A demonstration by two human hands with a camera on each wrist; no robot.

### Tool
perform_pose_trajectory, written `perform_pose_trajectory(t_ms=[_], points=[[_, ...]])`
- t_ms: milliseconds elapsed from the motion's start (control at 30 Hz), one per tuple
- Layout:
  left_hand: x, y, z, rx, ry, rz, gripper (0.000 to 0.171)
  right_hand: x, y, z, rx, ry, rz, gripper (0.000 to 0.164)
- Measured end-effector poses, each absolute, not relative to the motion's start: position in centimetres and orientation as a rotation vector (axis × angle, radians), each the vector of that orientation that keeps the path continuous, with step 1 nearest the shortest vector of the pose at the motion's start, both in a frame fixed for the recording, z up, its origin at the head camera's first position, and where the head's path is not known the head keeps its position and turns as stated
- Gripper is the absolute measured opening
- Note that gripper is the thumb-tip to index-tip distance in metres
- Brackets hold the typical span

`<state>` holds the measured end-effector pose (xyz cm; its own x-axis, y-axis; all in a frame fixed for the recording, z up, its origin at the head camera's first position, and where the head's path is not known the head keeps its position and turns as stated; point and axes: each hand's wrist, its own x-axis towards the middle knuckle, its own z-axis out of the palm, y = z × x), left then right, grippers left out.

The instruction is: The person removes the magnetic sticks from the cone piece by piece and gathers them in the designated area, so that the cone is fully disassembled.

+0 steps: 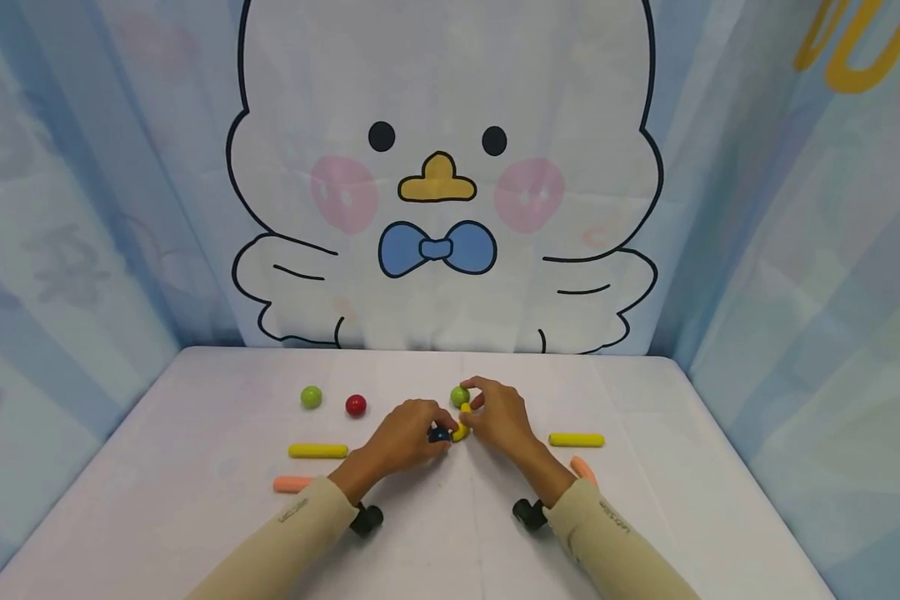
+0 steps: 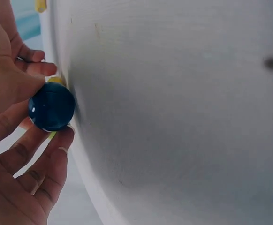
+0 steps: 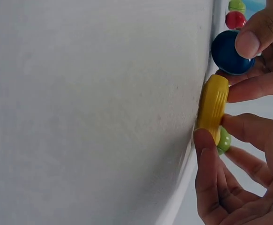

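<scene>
Near the middle of the table, my left hand (image 1: 408, 433) pinches a dark blue ball (image 2: 52, 107) between thumb and fingers. Just to its right, my right hand (image 1: 498, 417) pinches a yellow curved piece (image 3: 213, 104) with grooves along its side. The blue ball and the yellow piece are side by side, close over the tabletop. A green ball (image 1: 459, 396) sits right behind the yellow piece, by the right hand's fingers. In the head view, the left fingers cover part of the blue ball.
On the white table (image 1: 217, 400), another green ball (image 1: 311, 397) and a red ball (image 1: 356, 406) lie back left. Yellow sticks lie left (image 1: 318, 451) and right (image 1: 576, 439). Orange pieces, left (image 1: 291, 484) and right (image 1: 583, 469), are partly hidden by the arms. A printed curtain hangs behind.
</scene>
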<state>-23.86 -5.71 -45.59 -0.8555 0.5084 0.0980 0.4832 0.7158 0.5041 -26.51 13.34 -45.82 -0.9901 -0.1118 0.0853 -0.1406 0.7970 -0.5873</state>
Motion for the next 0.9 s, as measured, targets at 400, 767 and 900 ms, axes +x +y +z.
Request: perform_pose_trajectory(t_ms=[400, 767, 900], points=[[-22.5, -7.5, -45.2, 0.850, 2.909, 0.721, 0.032, -26.4, 13.0, -45.8, 0.150, -2.944, 0.987, 0.049], [-21.2, -11.2, -44.3, 0.696, 3.009, 0.813, 0.029, -26.2, 12.7, -45.7, 0.160, -2.958, 0.946, 0.051], [-20.8, -12.8, -44.1, 0.681, 3.060, 0.825, 0.029, -26.2, 12.6, -45.6, 0.173, -2.961, 0.947, 0.051]])
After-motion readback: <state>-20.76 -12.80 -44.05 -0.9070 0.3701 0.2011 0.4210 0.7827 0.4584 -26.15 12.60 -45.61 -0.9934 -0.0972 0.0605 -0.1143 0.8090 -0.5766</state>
